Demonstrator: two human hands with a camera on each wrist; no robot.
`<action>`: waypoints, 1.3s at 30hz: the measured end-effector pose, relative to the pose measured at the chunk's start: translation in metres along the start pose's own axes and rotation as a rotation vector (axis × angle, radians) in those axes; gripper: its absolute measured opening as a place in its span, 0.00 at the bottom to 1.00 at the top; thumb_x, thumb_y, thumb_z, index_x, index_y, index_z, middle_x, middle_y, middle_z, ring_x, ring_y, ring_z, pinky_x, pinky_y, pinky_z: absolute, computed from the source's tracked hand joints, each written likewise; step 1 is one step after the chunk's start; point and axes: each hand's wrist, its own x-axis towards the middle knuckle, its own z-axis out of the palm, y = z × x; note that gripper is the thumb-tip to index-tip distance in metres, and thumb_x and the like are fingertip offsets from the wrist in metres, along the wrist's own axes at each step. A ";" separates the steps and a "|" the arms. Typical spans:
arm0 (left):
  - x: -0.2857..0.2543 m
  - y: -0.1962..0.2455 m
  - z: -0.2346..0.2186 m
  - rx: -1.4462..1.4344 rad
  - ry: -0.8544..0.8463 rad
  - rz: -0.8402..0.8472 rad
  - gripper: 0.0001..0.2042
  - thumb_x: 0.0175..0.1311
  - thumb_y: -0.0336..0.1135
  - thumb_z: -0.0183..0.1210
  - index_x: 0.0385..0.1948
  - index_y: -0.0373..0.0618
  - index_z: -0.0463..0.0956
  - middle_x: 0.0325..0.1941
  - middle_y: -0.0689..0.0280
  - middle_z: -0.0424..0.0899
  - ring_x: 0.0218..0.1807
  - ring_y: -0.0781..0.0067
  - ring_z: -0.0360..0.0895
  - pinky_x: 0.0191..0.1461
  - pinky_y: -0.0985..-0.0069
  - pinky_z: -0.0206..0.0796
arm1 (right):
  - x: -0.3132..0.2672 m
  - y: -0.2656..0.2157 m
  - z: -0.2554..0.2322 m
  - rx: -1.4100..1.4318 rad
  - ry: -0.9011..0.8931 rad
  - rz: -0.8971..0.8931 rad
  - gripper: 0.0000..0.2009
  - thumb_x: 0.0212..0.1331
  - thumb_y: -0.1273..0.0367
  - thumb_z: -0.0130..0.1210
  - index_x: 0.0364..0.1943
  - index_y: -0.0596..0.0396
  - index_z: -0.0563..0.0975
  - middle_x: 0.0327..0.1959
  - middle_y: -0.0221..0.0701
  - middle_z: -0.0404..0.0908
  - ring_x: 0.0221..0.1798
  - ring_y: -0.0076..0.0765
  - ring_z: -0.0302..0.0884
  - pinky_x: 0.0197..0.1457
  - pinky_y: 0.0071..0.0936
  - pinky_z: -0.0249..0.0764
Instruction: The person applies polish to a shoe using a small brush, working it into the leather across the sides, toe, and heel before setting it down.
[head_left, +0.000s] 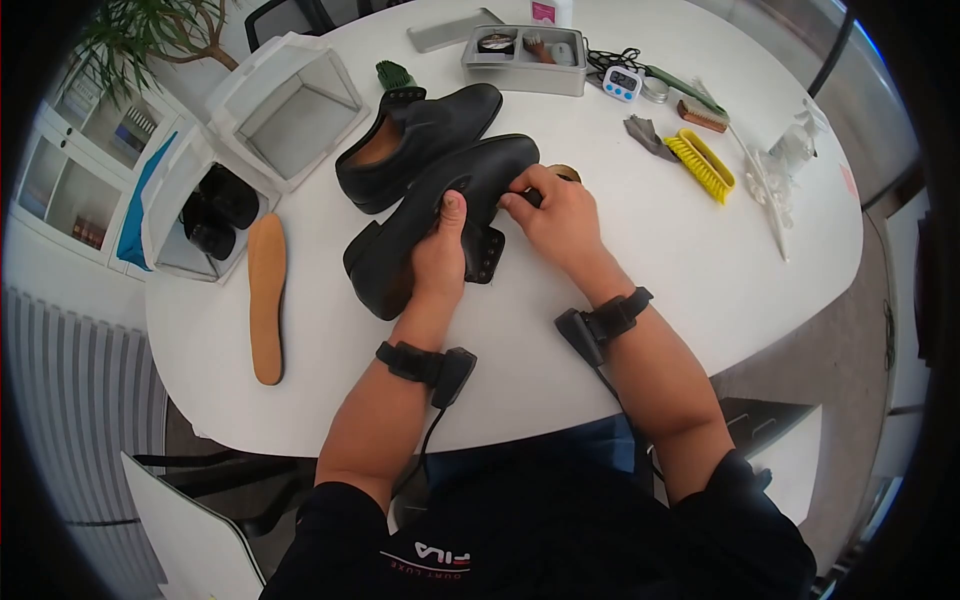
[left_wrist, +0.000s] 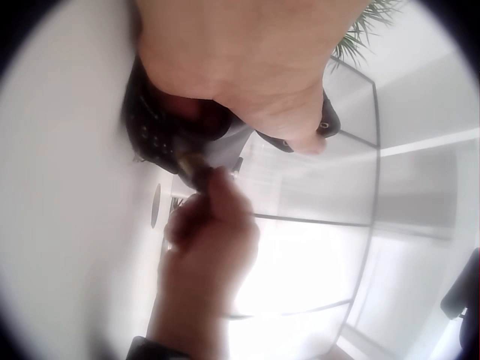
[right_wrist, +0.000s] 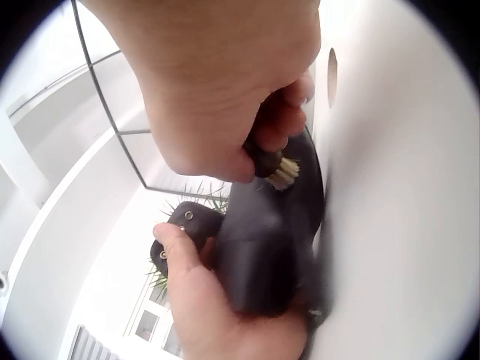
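A black leather shoe is tilted over the table, gripped by the left hand with its thumb lying on the upper. Between the thumb and curled fingers of the right hand is a small dark brush. In the right wrist view its pale bristles are at the shoe's leather side; whether they press on it I cannot tell. The left wrist view shows the brush blurred beside the shoe's eyelets. A second black shoe stands just behind the first.
An orange-tan insole lies at the left, near white boxes, one holding black shoes. At the back are a metal tin and a timer. A yellow brush, a grey cloth and a spray bottle lie or stand right.
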 end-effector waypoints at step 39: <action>-0.021 -0.007 0.011 1.018 -0.168 0.699 0.12 0.71 0.31 0.63 0.51 0.38 0.82 0.48 0.55 0.86 0.51 0.55 0.84 0.56 0.65 0.77 | 0.015 0.005 -0.016 0.002 0.303 0.116 0.14 0.69 0.56 0.65 0.38 0.51 0.84 0.27 0.34 0.89 0.30 0.43 0.88 0.36 0.39 0.80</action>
